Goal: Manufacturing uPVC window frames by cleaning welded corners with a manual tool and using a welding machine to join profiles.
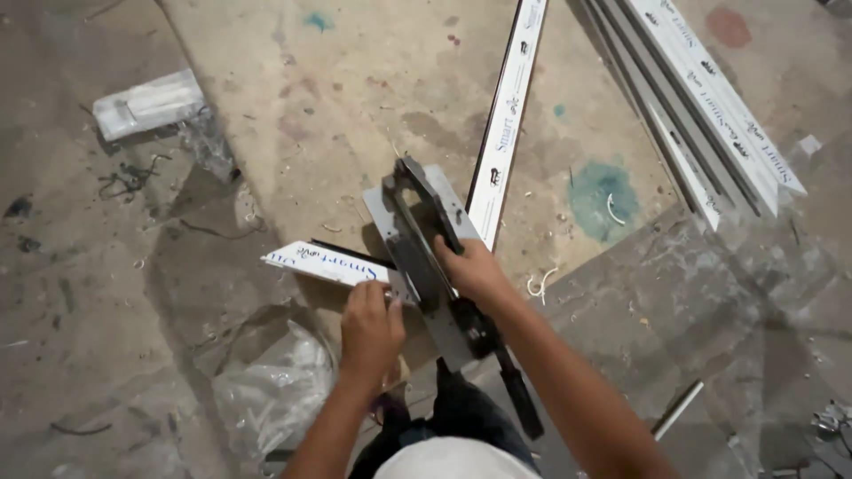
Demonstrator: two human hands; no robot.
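The left hand (pixel 371 321) is curled shut on the end of a short white trim strip (pixel 325 263) lying on the floor. The right hand (pixel 473 269) lies fingers-together on the grey cutter (pixel 424 232), pressing its blade.

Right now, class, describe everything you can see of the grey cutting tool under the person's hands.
The cutting tool looks like grey metal: a flat plate with a dark hinged blade arm and a black handle running toward the person. It lies on the concrete floor. A white strip runs away from it; a cut piece sticks out leftward. The right hand presses on it; the left hand holds the cut piece.
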